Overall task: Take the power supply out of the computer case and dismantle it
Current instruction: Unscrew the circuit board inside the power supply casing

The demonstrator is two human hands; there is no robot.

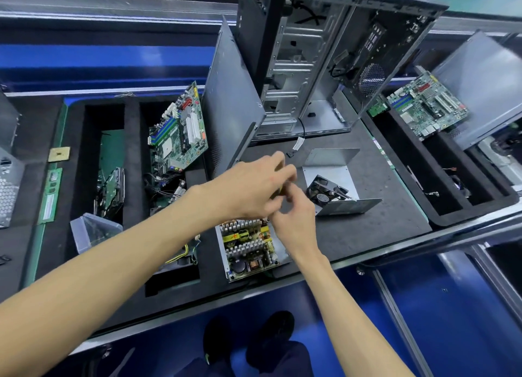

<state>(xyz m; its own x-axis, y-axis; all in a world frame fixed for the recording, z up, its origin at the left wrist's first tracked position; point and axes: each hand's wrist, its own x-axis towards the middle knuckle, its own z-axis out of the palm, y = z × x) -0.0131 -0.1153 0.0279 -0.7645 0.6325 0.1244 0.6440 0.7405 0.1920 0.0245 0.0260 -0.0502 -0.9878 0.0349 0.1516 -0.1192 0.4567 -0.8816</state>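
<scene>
The left hand (254,187) has its fingers curled around a small yellowish object (278,191) that is mostly hidden and blurred, so what it is cannot be told. The right hand (293,215) meets it from 5 o'clock, fingertips pinched close at the same spot; whether they grip that object or only touch it cannot be told. Both hands hover just above the far edge of the opened power supply (248,244), whose circuit board, heat sinks and coils lie bare in a shallow metal tray at 6 o'clock of the hands, near the front edge of the black mat (381,221). At 3 o'clock lies the power supply cover (333,173), a bent grey metal shell with a black fan (322,194) inside it. At 12 o'clock stands the computer case (324,60), upright and open, with a dark side panel (231,100) leaning at 11 o'clock. At 9 o'clock a motherboard (178,131) stands tilted in a foam tray (132,156).
</scene>
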